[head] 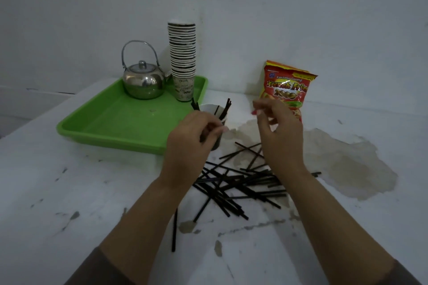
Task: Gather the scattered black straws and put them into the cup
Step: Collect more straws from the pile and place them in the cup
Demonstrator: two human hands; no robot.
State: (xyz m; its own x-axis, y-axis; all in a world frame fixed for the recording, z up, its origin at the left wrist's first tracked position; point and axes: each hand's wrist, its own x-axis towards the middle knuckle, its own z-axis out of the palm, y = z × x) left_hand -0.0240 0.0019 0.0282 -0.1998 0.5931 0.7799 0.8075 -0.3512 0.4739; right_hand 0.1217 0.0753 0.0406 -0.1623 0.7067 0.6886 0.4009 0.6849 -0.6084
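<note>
A pile of several black straws (234, 180) lies crisscrossed on the white table between my forearms. One stray straw (174, 231) lies apart, near my left forearm. The paper cup (209, 107) stands just right of the green tray, and a few straws (225, 109) stick up out of it. My left hand (192, 134) is wrapped around the cup's side and hides most of it. My right hand (278, 129) hovers to the right of the cup, above the pile. Its fingers are apart and I see nothing in them.
A green tray (111, 122) at the back left carries a steel kettle (143, 83) and a tall stack of paper cups (183, 53). A red snack bag (287, 85) leans on the wall behind my right hand. The tabletop (347, 164) is stained and chipped.
</note>
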